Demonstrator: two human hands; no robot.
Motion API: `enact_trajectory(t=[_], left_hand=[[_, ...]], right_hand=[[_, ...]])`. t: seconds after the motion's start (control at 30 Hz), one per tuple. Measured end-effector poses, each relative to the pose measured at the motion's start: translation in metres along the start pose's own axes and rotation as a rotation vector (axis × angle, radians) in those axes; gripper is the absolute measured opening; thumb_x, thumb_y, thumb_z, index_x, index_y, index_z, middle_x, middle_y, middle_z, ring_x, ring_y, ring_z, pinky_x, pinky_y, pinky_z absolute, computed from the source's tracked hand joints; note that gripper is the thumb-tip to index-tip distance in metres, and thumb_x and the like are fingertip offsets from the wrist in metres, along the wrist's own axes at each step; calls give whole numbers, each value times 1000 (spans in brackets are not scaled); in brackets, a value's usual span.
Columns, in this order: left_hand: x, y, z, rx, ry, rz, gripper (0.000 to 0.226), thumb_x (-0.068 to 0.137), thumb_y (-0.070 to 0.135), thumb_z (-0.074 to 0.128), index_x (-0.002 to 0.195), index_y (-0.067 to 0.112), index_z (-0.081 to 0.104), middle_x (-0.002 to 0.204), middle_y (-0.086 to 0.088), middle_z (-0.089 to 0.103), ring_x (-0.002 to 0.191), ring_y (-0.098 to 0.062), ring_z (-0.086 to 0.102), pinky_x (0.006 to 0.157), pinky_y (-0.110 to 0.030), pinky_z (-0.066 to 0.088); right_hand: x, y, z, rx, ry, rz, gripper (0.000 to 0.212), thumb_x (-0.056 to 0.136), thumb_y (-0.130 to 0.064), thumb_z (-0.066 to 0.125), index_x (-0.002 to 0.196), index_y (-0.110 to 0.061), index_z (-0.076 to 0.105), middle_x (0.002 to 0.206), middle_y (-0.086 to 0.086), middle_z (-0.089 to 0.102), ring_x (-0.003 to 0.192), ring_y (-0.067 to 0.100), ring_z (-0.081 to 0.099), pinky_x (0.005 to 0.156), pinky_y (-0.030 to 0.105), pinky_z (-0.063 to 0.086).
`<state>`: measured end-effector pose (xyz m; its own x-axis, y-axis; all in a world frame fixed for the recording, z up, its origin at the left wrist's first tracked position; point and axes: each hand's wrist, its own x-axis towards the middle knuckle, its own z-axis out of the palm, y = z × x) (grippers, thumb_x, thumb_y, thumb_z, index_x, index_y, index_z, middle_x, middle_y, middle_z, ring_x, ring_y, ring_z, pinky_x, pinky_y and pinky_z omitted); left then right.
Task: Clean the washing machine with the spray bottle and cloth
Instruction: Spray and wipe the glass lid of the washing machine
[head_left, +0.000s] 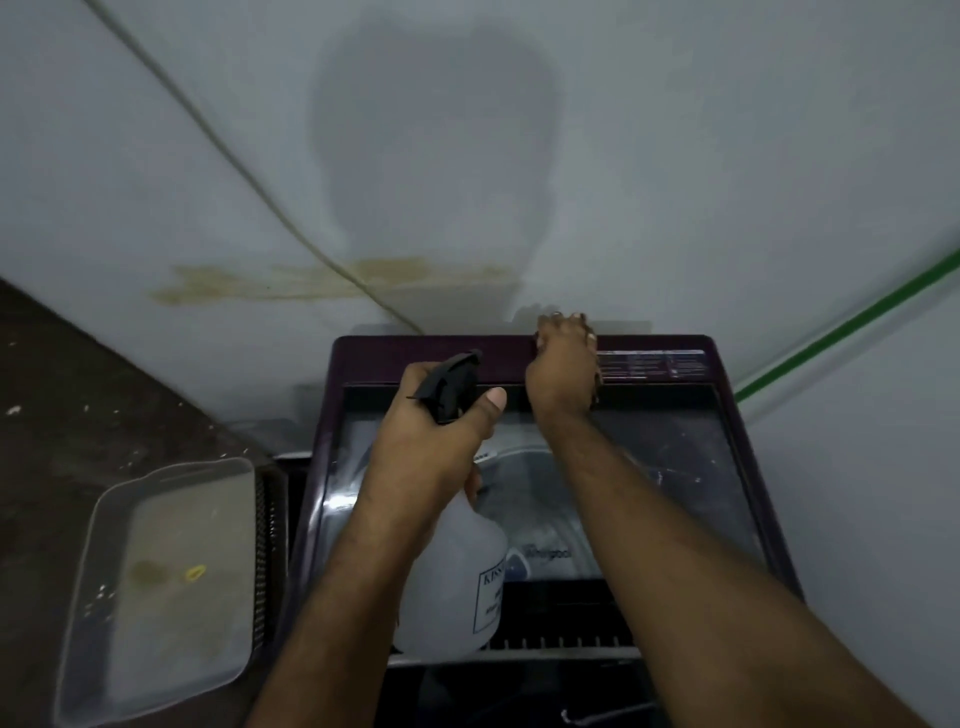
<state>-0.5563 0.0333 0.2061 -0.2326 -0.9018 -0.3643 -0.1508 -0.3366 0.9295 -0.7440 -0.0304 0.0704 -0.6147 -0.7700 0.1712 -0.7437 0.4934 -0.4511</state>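
Two bare arms reach up from the bottom of the frame. Low in the middle, the left hand (441, 415) curls around the neck of a see-through plastic spray bottle with a black trigger top (457, 582), holding it over the dark purple top-loading washing machine with a glass lid (675, 467). Lower left sits a clear plastic tray (156, 587). Farther up, the right hand (563, 364) rests on the machine's back panel with fingers curled; whether it holds anything, I cannot tell. Behind is a pale wall (727, 156).
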Motion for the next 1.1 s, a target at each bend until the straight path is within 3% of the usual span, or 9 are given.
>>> enact_trajectory(t=[0.13, 0.27, 0.4, 0.47, 0.63, 0.7, 0.77, 0.83, 1.1], left_hand=[[1, -13, -45, -4, 82, 17, 29, 92, 27, 80, 113, 33, 63, 91, -8, 72, 68, -22, 68, 50, -33, 53], [4, -27, -90, -46, 141, 26, 29, 91, 23, 82, 114, 32, 67, 96, 6, 74, 80, -5, 72, 63, -25, 57], [7, -37, -131, -73, 149, -10, 30, 91, 21, 81, 119, 27, 71, 99, -4, 80, 92, -20, 77, 74, -31, 60], [11, -41, -151, -45, 152, -33, 22, 91, 23, 81, 112, 27, 75, 94, -4, 81, 88, -20, 78, 76, -35, 61], [12, -42, -182, -35, 162, -99, 14, 93, 28, 79, 99, 15, 74, 80, -13, 79, 52, -24, 69, 53, -30, 51], [10, -43, -185, -30, 151, -107, 15, 95, 29, 77, 96, 14, 72, 80, -14, 79, 39, -23, 60, 50, -29, 49], [7, -45, -187, -11, 149, -109, 15, 96, 31, 76, 92, 16, 72, 79, -11, 80, 37, -26, 59, 52, -31, 51], [2, -47, -185, 19, 136, -110, 16, 96, 33, 76, 91, 18, 72, 79, -7, 80, 39, -28, 61, 54, -34, 52], [-18, -60, -164, 85, 176, -144, 28, 94, 32, 77, 87, 6, 70, 76, -18, 76, 38, -25, 60, 53, -35, 53]], right_hand=[[-25, -67, 37, 16, -23, -151, 44, 87, 2, 55, 126, -14, 69, 131, 9, 64, 127, 31, 52, 110, 44, 44], [-45, -133, 71, 19, -63, -270, 42, 86, 0, 55, 121, -17, 70, 128, 6, 63, 125, 28, 52, 107, 41, 45], [-58, -172, 91, 40, -106, -328, 46, 88, -5, 57, 131, -20, 67, 139, 3, 60, 133, 25, 47, 114, 40, 39], [-63, -189, 97, 56, -132, -371, 44, 90, -8, 56, 131, -21, 66, 142, 4, 58, 135, 25, 45, 115, 40, 38], [-71, -219, 103, 32, -342, -566, 41, 96, -10, 54, 134, -21, 65, 147, 3, 56, 138, 25, 45, 115, 35, 33], [-68, -221, 95, 305, -432, -405, 39, 98, -3, 52, 130, -17, 70, 137, 3, 65, 128, 21, 57, 111, 34, 43], [-67, -217, 80, 604, -446, -144, 33, 101, -3, 52, 125, -14, 73, 125, 0, 71, 114, 12, 65, 105, 30, 50], [-68, -209, 62, 730, -409, 14, 29, 104, -8, 53, 122, -18, 73, 118, -6, 72, 109, 6, 65, 100, 23, 51], [-64, -168, 12, 1389, -305, 595, 23, 108, -6, 42, 103, -10, 65, 92, 16, 69, 83, 30, 70, 83, 49, 61]])
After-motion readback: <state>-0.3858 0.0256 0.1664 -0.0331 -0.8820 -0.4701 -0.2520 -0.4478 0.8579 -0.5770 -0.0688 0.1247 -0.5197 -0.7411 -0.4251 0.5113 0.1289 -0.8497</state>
